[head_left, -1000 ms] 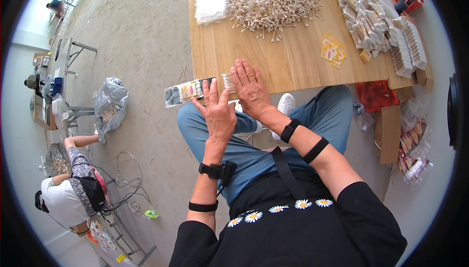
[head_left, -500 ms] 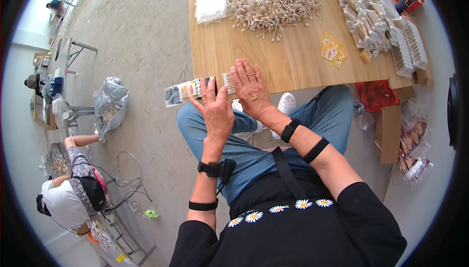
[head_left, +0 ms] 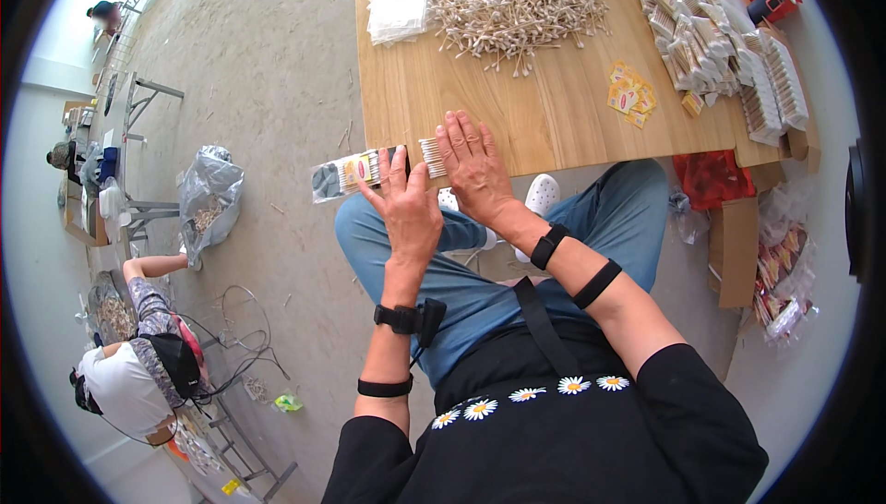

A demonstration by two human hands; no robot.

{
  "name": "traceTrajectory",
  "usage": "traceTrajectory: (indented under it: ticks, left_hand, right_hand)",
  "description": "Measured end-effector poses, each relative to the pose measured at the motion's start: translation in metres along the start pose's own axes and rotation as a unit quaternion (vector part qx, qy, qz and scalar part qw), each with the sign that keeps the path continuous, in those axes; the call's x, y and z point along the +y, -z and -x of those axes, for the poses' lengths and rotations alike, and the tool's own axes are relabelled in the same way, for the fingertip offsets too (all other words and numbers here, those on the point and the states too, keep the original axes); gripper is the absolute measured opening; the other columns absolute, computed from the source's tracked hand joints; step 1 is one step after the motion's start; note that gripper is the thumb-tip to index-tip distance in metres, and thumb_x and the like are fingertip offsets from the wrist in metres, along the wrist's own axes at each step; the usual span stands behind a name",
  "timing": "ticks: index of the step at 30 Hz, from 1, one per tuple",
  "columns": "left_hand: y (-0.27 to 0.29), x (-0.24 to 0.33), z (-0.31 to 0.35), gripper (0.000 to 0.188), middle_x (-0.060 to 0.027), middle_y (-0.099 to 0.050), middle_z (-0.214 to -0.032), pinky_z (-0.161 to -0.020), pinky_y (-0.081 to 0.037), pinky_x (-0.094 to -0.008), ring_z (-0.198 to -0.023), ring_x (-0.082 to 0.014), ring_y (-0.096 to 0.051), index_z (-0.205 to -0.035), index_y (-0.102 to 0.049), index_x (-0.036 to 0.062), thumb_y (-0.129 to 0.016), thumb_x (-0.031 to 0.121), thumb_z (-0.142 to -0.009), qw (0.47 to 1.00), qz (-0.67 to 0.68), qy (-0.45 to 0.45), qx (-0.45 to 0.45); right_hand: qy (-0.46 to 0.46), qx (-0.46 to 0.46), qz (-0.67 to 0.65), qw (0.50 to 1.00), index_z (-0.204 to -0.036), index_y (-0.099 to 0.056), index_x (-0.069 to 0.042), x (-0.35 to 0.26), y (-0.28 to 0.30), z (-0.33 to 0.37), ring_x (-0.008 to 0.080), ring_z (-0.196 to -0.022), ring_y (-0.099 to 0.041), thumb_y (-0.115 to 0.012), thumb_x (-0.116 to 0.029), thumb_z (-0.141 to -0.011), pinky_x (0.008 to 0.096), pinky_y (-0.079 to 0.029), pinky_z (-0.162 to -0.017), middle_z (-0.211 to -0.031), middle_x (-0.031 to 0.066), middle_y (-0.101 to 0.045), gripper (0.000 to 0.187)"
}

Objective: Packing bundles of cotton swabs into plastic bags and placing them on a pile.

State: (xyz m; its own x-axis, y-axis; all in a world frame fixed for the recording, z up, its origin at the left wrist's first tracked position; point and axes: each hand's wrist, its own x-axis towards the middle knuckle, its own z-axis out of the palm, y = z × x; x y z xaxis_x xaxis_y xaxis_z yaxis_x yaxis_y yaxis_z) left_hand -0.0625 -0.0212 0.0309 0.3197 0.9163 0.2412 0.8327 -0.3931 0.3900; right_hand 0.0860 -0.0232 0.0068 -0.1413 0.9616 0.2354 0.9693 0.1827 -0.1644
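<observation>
My left hand (head_left: 413, 216) has its fingers spread over the right end of a clear bag of cotton swabs with a yellow card (head_left: 356, 170). That bag sticks out past the table's left edge, and a dark patch shows under the fingertips. Just right of it, my right hand (head_left: 472, 164) lies flat with fingers stretched, partly covering a row of loose cotton swabs (head_left: 430, 157). How far the row runs under the palm is hidden. My left thumb is close to the row's left end. Both hands are at the near left corner of the wooden table (head_left: 554, 126).
Farther back lie a heap of cotton swabs (head_left: 517, 10) and a stack of clear bags (head_left: 400, 10). Yellow cards (head_left: 629, 95) and piled filled packs (head_left: 692, 33) are to the right. An open carton (head_left: 736, 250) stands below. At left, a co-worker (head_left: 129, 384) bends over.
My hands and the swabs hold still. At the lower left, the co-worker has shifted slightly.
</observation>
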Motion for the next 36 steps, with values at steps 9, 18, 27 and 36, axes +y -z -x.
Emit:
traceTrajectory:
  ticks: [9, 18, 27, 36]
  left_hand:
    - [-0.003, -0.001, -0.005, 0.039, -0.0149, -0.049, -0.149, -0.121, -0.004, -0.0625, -0.148, -0.0341, -0.032, -0.121, -0.068, 0.0065, -0.074, 0.011, -0.083, 1.0, 0.002, -0.007, 0.001]
    - [-0.006, -0.004, -0.008, 0.033, -0.0157, -0.05, -0.147, -0.121, -0.005, -0.0601, -0.148, -0.0335, -0.033, -0.12, -0.069, 0.0064, -0.067, 0.011, -0.087, 1.0, -0.001, -0.018, 0.019]
    - [-0.008, -0.005, -0.011, 0.031, -0.0162, -0.05, -0.147, -0.121, -0.004, -0.0608, -0.148, -0.034, -0.033, -0.119, -0.069, 0.0071, -0.064, 0.008, -0.089, 1.0, -0.001, -0.011, 0.013]
    - [-0.006, -0.005, -0.011, 0.031, -0.0162, -0.05, -0.147, -0.121, -0.005, -0.0611, -0.148, -0.0345, -0.033, -0.119, -0.069, 0.0075, -0.064, 0.009, -0.089, 1.0, 0.0, -0.011, 0.004]
  right_hand:
    - [0.001, -0.002, 0.007, 1.0, -0.15, -0.038, 0.003, 0.0, 0.001, 0.0, 0.0359, -0.152, -0.025, -0.063, -0.018, -0.084, 0.0505, -0.017, -0.124, -0.159, 0.0226, -0.032, 0.073]
    - [0.001, 0.011, 0.001, 1.0, -0.149, -0.039, 0.003, 0.001, -0.003, 0.0, 0.036, -0.152, -0.025, -0.063, -0.016, -0.083, 0.0504, -0.016, -0.124, -0.159, 0.023, -0.032, 0.073]
    - [0.003, 0.005, 0.012, 1.0, -0.149, -0.038, 0.003, 0.0, -0.003, 0.0, 0.0362, -0.152, -0.024, -0.063, -0.015, -0.083, 0.0504, -0.017, -0.124, -0.159, 0.0231, -0.032, 0.074]
    - [0.004, 0.009, 0.015, 1.0, -0.149, -0.038, 0.003, 0.001, -0.004, 0.0, 0.0362, -0.152, -0.024, -0.063, -0.015, -0.083, 0.0499, -0.017, -0.124, -0.159, 0.0226, -0.032, 0.073]
